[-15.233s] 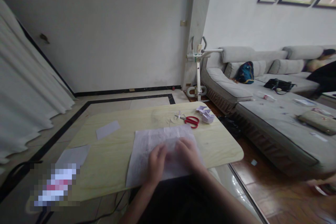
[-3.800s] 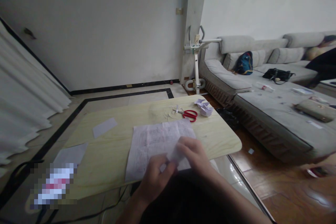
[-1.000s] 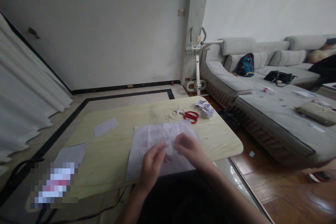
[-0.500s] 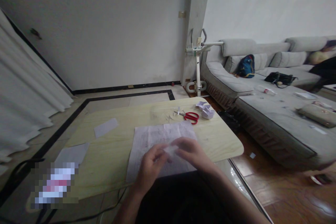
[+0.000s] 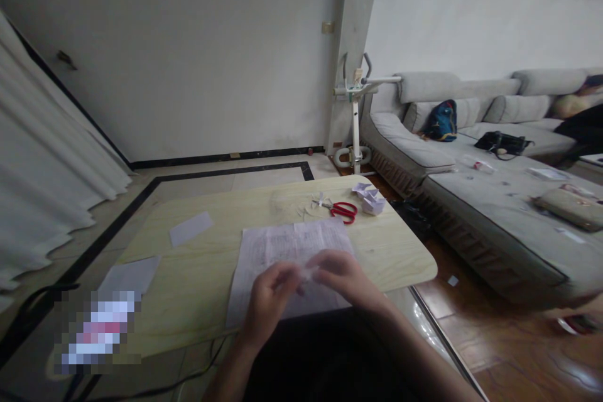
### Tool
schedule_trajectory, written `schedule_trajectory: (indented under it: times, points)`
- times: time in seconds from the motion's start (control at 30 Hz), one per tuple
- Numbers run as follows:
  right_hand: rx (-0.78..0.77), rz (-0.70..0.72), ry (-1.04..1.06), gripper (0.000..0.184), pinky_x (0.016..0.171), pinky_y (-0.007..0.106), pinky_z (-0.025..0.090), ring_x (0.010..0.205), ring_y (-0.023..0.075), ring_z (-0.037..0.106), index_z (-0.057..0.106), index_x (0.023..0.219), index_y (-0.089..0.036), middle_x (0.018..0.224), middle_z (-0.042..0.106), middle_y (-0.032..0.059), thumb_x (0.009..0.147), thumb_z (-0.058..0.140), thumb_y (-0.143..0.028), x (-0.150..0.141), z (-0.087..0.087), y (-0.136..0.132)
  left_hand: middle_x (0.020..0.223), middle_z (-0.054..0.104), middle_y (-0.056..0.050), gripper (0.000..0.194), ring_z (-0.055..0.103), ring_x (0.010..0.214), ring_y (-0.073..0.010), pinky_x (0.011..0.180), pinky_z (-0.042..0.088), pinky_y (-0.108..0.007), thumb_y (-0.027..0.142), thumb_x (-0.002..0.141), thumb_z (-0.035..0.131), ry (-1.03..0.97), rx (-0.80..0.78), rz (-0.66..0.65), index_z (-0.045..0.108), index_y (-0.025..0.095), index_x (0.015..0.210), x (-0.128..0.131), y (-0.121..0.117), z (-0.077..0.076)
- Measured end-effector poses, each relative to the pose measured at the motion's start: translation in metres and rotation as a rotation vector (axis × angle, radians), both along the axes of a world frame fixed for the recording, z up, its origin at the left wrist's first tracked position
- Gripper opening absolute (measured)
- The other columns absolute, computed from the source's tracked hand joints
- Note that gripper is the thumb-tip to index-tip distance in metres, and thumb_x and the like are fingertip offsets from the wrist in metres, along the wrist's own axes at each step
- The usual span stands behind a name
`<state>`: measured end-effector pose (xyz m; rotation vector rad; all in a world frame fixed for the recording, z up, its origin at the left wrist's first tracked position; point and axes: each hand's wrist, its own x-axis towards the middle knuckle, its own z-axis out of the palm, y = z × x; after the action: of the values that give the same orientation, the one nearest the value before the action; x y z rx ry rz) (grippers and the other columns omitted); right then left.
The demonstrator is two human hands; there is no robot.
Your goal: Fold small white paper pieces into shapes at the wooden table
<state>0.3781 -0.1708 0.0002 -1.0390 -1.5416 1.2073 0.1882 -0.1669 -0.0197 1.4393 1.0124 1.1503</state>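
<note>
Paper piece point(image 5: 308, 272), one: small, white, blurred; held between your two hands above the sheet point(image 5: 268, 250). Your left hand point(image 5: 269, 301): fingertips pinching its left side. Your right hand point(image 5: 343, 273): thumb and fingers curled on its other side. Exact folds: cannot tell.

Risks, as judged: uneven pull between your hands could tear the paper piece or skew a crease; a hard pinch could crush it. The sheet reaches the near edge of the worktop point(image 5: 400, 254), so your forearms or clothing could drag it askew. Folded papers point(image 5: 373, 202), light and near the far right corner, could be tipped off by a sleeve or draught. Scissors point(image 5: 346, 212), blades towards the scraps point(image 5: 304, 211), could nick a reaching finger.

Materials: sheet, thin, crease-marked, closely printed, roughly rectangular. Folded papers, pale, angular, with raised points. Scissors, red looped handles, slim metal blades. Scraps, narrow, curling slivers. Slip point(image 5: 191, 229), plain, flat, oblong, lying well apart on your left. Worktop, pale yellow wood grain, smooth-looking, corners rounded
</note>
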Motion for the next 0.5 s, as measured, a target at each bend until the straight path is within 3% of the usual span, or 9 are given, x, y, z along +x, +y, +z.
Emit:
schedule_trajectory:
  times: [0.37,0.5]
  points:
    - [-0.023,-0.048,0.02,0.019,0.07,0.029,0.049,0.076,0.0171,0.062,0.07,0.086,-0.016,0.081,0.069,0.0034,0.083,0.069,-0.034,-0.0015,-0.002,0.0011,0.07,0.072,-0.001,0.013,0.068,0.063,-0.0166,0.064,0.055,-0.027,0.027,0.084,0.066,0.085,0.026,-0.056,0.072,0.018,0.091,-0.0041,0.0021,-0.0046]
    - [-0.009,-0.062,0.061,0.02,0.066,0.028,0.048,0.072,0.016,0.06,0.069,0.084,-0.016,0.078,0.067,0.0026,0.082,0.07,-0.036,-0.0021,-0.0075,0.0036,0.089,0.073,-0.003,0.012,0.068,0.076,-0.0172,0.071,0.056,-0.028,0.025,0.084,0.066,0.153,0.154,-0.045,0.072,0.021,0.094,-0.0052,0.0064,-0.0086]
